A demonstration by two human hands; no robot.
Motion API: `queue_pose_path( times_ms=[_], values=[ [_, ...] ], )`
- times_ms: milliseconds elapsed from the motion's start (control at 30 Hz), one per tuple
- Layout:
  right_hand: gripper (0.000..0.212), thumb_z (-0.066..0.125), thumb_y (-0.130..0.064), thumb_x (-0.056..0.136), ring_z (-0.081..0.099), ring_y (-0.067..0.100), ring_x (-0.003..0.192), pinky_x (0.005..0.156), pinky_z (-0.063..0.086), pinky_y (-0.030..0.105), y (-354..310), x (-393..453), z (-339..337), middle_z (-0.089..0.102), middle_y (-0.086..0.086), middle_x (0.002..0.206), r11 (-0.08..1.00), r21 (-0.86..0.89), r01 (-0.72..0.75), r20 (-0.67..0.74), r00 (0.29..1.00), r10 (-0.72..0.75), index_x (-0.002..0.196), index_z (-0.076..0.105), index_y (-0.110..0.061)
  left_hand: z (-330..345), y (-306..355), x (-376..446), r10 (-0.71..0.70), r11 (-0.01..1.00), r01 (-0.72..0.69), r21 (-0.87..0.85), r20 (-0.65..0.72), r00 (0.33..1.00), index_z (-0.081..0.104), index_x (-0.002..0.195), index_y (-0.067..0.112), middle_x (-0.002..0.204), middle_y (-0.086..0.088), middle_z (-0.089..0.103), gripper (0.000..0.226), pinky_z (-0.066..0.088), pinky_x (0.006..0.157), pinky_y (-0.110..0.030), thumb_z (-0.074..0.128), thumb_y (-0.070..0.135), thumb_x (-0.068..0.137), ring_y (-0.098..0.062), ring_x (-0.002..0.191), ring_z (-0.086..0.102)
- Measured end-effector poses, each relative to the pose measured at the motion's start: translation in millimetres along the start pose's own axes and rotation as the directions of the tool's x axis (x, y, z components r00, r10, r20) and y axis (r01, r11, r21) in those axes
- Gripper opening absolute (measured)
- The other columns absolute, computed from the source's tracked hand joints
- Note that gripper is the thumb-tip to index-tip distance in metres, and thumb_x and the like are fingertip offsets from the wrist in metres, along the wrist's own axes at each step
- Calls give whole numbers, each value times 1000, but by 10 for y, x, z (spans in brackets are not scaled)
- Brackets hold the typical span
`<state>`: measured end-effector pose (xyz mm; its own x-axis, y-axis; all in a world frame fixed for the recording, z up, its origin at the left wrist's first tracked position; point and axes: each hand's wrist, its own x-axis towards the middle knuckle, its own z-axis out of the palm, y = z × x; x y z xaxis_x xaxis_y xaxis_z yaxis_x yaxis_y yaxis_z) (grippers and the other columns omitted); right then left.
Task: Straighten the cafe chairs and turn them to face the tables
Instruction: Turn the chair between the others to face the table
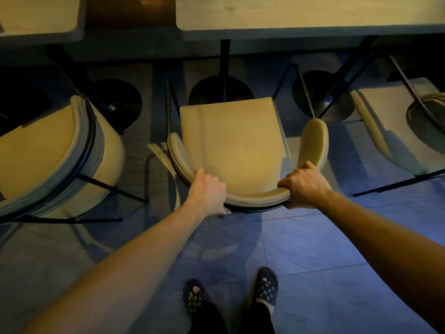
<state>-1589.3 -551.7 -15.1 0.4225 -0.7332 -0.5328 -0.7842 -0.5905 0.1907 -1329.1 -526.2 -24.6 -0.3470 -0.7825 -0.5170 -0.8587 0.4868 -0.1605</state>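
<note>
Dim cafe, grey tiled floor (313, 249); both hands, left (207, 189) and right (304, 184), grip the middle chair (231, 143) backrest, facing pale tabletop (301, 13).

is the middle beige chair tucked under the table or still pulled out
Pulled out: the beige padded chair has its whole seat showing short of the pale table edge. Both hands, left hand and right hand, grip its curved backrest.
</note>
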Motion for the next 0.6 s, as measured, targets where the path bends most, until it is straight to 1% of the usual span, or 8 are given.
queue_pose_path(
  times_ms=[100, 200, 267, 333, 400, 433, 500, 600],
  values=[
    [62, 72, -60, 75, 52, 21, 116, 104, 34, 44, 203, -14, 13, 63, -5, 120, 999, 8, -31, 4, 1000, 31, 129, 55, -34, -7, 284, 23, -43, 991, 34, -127, -70, 997, 58, 126, 16, 125, -6, 62, 88, 29, 104, -48, 59, 84, 70, -27, 121, 48],
    [104, 77, -64, 68, 28, 32, 142, 116, 18, 56, 216, -47, -19, 34, 9, 155, 998, 37, -41, 16, 999, 40, 150, 27, -25, 11, 300, -31, -93, 970, 67, -232, -100, 991, 20, 155, 22, 164, -10, 17, 126, 14, 116, -56, 64, 88, 58, -31, 147, 18],
    [114, 78, -65, 67, 13, 35, 148, 117, 10, 62, 197, -39, 3, 17, 12, 162, 999, 31, -9, 12, 1000, 8, 154, 16, -25, 39, 231, -55, -131, 966, 109, -236, -79, 988, 4, 158, 24, 167, -9, 0, 136, 6, 119, -58, 63, 90, 56, -31, 152, 5],
    [101, 76, -64, 69, 25, 34, 144, 116, 14, 61, 184, -6, 33, 32, 11, 155, 999, 46, 25, 20, 999, -26, 149, 29, -24, 52, 166, -27, -126, 967, 112, -229, -48, 991, 18, 156, 24, 165, -9, 16, 126, 11, 117, -56, 61, 91, 58, -31, 149, 17],
    [66, 71, -62, 75, 53, 26, 120, 110, 29, 48, 183, 19, 43, 61, 4, 125, 999, 47, 26, 9, 1000, -26, 127, 54, -25, 52, 105, 60, -40, 984, 29, -175, -58, 998, 49, 142, 23, 148, -3, 47, 103, 22, 110, -50, 56, 90, 64, -27, 136, 36],
    [53, 67, -61, 77, 59, 22, 105, 103, 34, 43, 183, 31, 46, 66, 0, 109, 999, 31, 12, -11, 1000, -12, 115, 60, -25, 54, 70, 115, 17, 991, -25, -130, -63, 998, 60, 132, 24, 137, 1, 57, 92, 25, 106, -47, 52, 89, 67, -25, 129, 42],
    [43, 65, -60, 78, 60, 20, 90, 94, 38, 39, 186, 64, 38, 67, -3, 93, 999, 38, -10, -45, 999, 12, 103, 64, -25, 58, -8, 200, 62, 991, -65, -115, -30, 998, 66, 126, 27, 123, 5, 67, 84, 30, 102, -43, 50, 88, 70, -22, 120, 49],
    [42, 64, -63, 76, 59, 20, 82, 89, 37, 40, 204, 193, 3, 66, -4, 85, 998, 50, -46, -70, 996, 49, 95, 65, -25, 45, -197, 354, 49, 989, -50, -141, -15, 999, 65, 127, 28, 118, 5, 69, 84, 36, 97, -39, 54, 88, 68, -20, 115, 55]
  ],
)
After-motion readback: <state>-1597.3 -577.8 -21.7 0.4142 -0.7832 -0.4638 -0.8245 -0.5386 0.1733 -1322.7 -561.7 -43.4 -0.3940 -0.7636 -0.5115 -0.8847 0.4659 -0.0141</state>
